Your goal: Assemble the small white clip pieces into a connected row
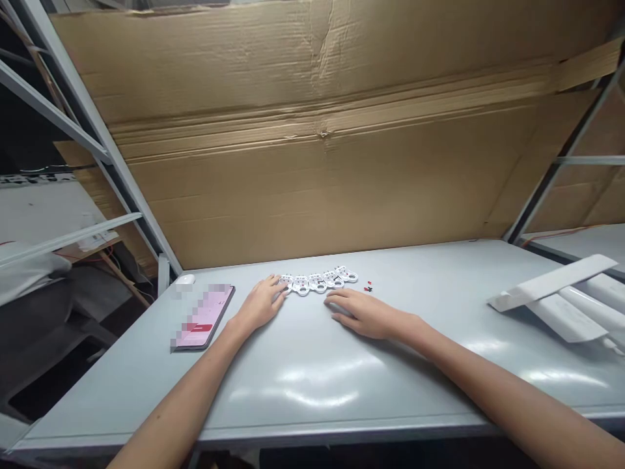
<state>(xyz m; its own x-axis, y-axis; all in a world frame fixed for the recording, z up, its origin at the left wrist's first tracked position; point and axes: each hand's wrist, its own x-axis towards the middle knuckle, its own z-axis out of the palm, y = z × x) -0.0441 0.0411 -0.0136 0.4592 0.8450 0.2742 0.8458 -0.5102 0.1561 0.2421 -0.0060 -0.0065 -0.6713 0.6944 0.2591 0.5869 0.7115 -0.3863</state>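
Several small white plastic pieces [317, 283], each with a round hole, lie side by side in a slightly curved row on the grey table [293, 365]. My left hand [261, 303] rests at the row's left end, fingers stretched out, its fingertips touching or partly covering the leftmost piece. Just in front of the row's right half, my right hand [364, 312] lies low over the tabletop with fingers extended and nothing visible in it. Some tiny red and black bits [368, 286] sit to the right of the row, beyond my right hand.
A phone [205, 319] with a lit pink screen lies left of my left hand. A small white case [185, 279] is behind it. White packages [561, 299] are piled at the right. Cardboard [317, 195] walls off the back, between metal shelf posts [97, 124].
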